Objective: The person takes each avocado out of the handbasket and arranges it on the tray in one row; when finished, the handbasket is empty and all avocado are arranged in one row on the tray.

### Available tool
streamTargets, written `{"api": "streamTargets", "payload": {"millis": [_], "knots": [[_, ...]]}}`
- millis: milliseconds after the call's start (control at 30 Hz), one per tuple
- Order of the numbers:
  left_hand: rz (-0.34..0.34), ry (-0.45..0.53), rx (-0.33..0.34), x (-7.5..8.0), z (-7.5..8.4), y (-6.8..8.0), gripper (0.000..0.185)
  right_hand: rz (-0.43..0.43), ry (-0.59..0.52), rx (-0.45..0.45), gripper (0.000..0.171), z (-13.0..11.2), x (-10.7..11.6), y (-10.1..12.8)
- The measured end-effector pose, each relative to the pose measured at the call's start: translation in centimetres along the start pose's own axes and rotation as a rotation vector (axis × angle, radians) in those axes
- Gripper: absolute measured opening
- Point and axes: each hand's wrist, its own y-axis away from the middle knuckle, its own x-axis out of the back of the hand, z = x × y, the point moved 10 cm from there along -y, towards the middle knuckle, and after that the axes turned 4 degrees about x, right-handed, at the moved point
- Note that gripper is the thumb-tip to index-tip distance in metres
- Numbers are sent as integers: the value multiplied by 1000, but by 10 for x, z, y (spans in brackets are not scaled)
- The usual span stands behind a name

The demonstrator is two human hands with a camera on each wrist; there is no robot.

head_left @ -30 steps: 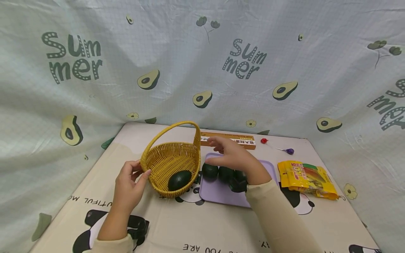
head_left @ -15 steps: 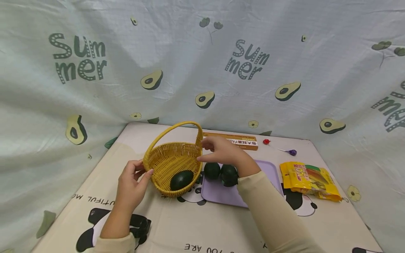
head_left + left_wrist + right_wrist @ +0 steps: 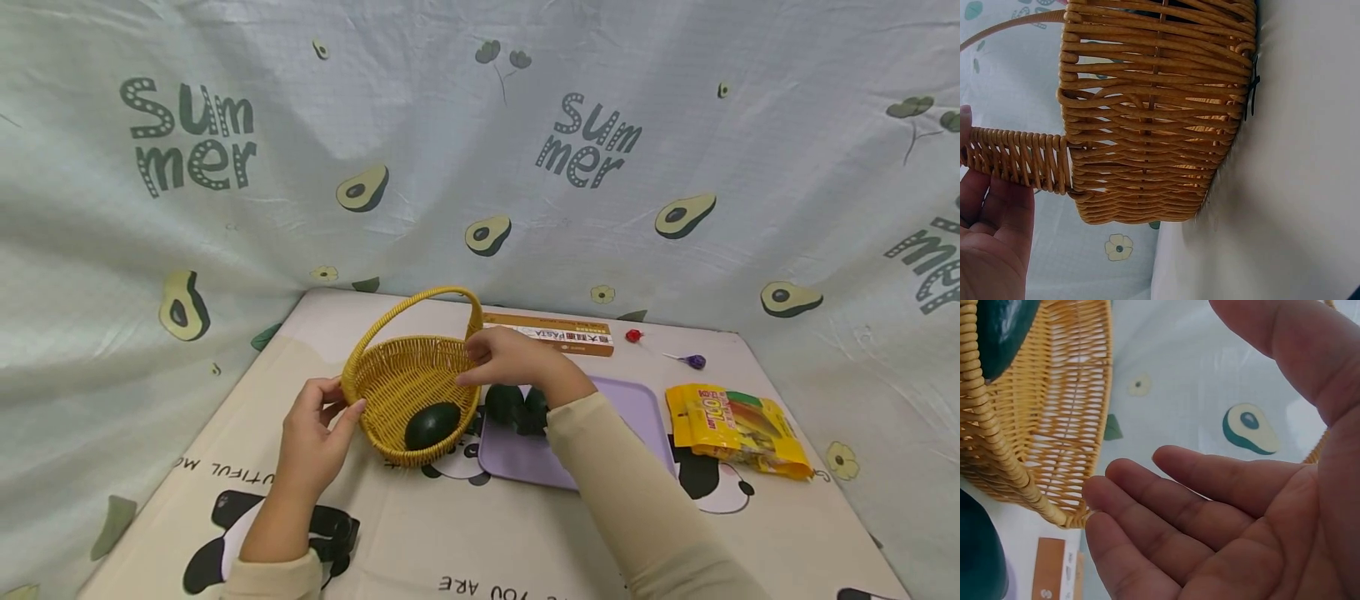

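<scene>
A yellow wicker basket [image 3: 408,379] with an arched handle stands on the table, and one dark green avocado [image 3: 431,423] lies inside it. My left hand [image 3: 318,421] grips the basket's left rim where the handle joins, with fingers under the handle base [image 3: 1022,159]. My right hand [image 3: 510,358] is empty with its fingers straight, and its fingertips are at the basket's right rim [image 3: 1054,509]. Just behind that wrist, two more avocados [image 3: 504,402] sit on a lilac tray [image 3: 637,408], partly hidden by my sleeve.
A yellow snack bag [image 3: 738,425] lies right of the tray. A long orange box [image 3: 555,333] and two lollipops [image 3: 633,335] lie near the back edge. A printed avocado cloth hangs close behind and to both sides. The panda-print mat [image 3: 450,533] covers the table.
My right hand has moved left from above the tray's avocados to the basket's right rim. The left hand and the basket have stayed put.
</scene>
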Motion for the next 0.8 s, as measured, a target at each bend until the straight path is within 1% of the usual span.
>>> {"api": "streamTargets", "payload": {"millis": [100, 300, 500, 633, 800], "knots": [[3, -1, -1, 0, 1, 0, 37, -13, 11, -11, 75, 2, -2, -4], [-1, -6, 8, 0, 0, 0, 37, -64, 1, -3, 72, 1, -12, -11], [-7, 7, 16, 0, 0, 0, 37, -124, 36, -37, 73, 0, -23, -15], [-3, 0, 17, 0, -1, -1, 37, -148, 55, -34, 73, -3, -27, -21], [2, -14, 27, 0, -3, 0, 35, -166, 53, -34, 74, -6, -34, -27]]}}
